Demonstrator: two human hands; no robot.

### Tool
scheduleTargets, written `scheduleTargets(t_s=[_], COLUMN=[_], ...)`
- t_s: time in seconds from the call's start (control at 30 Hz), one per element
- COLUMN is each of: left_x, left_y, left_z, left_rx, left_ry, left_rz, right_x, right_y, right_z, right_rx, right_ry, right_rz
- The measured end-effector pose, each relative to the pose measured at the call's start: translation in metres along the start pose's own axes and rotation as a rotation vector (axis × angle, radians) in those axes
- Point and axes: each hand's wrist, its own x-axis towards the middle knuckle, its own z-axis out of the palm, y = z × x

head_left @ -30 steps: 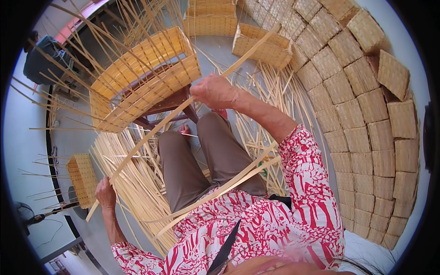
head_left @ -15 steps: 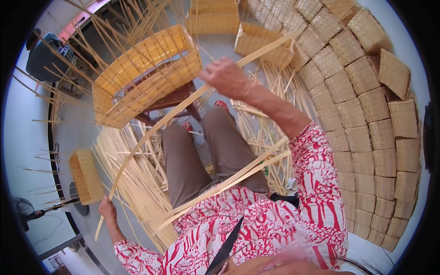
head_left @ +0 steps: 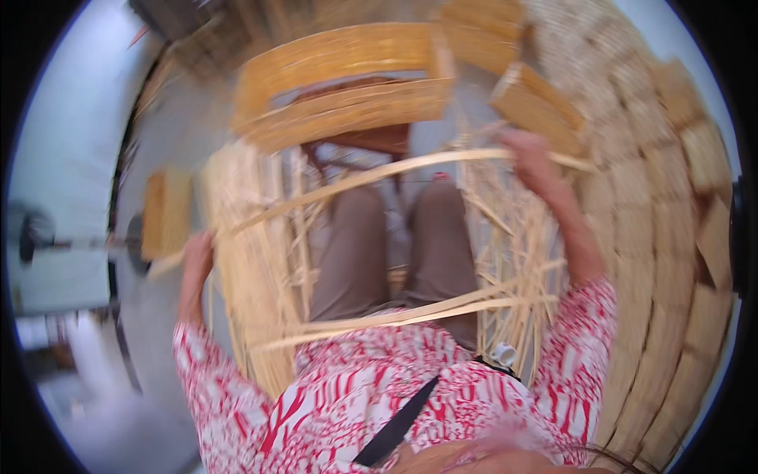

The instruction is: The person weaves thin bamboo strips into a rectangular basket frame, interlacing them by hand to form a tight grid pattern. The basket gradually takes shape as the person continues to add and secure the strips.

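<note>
A long, pale bamboo strip (head_left: 359, 181) stretches in an upward bow across the space above my knees. My left hand (head_left: 199, 251) is closed round it near its left end. Further up on the right, my blurred right hand (head_left: 530, 158) grips the strip, whose end sticks out past the fingers. Beyond the strip, an open rectangular woven basket (head_left: 355, 107) rests on a dark wooden stool (head_left: 371, 138). Several loose strips (head_left: 418, 311) lie across my lap.
Bundled bamboo strips (head_left: 253, 276) spread on the floor to the left, with more loose strips (head_left: 517, 245) to the right. Stacked woven baskets (head_left: 639, 229) line the right wall. Small woven baskets stand at left (head_left: 167, 209) and upper right (head_left: 541, 110). A fan (head_left: 31, 233) is far left.
My view has turned left, blurring the picture, and the basket sits further right in it. Both hands still hold the strip, now wider apart and bowed upward.
</note>
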Motion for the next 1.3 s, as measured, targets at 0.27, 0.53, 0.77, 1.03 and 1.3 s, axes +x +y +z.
scheduleTargets(t_s=[0.27, 0.53, 0.77, 1.03, 1.3], left_x=[0.106, 0.187, 0.26, 0.255, 0.289], left_y=[0.136, 0.305, 0.32, 0.316, 0.339], left_z=[-0.066, -0.185, -0.193, -0.259, -0.259], left_rx=[-0.208, -0.951, -1.255, -1.341, -0.931], left_ry=[0.03, 0.319, 0.464, 0.168, 0.136], left_rz=[0.318, 0.258, 0.098, 0.437, 0.317], right_x=[-0.21, -0.42, -0.405, -0.28, -0.117], right_y=[0.121, 0.099, 0.111, 0.121, 0.013], right_z=[-0.128, -0.271, -0.24, -0.179, -0.132], right_rx=[0.378, 0.514, 1.054, 1.82, 1.916], right_ry=[-0.19, 0.322, 0.583, 0.456, 1.028], right_rz=[0.761, 1.583, 1.383, 0.687, 0.866])
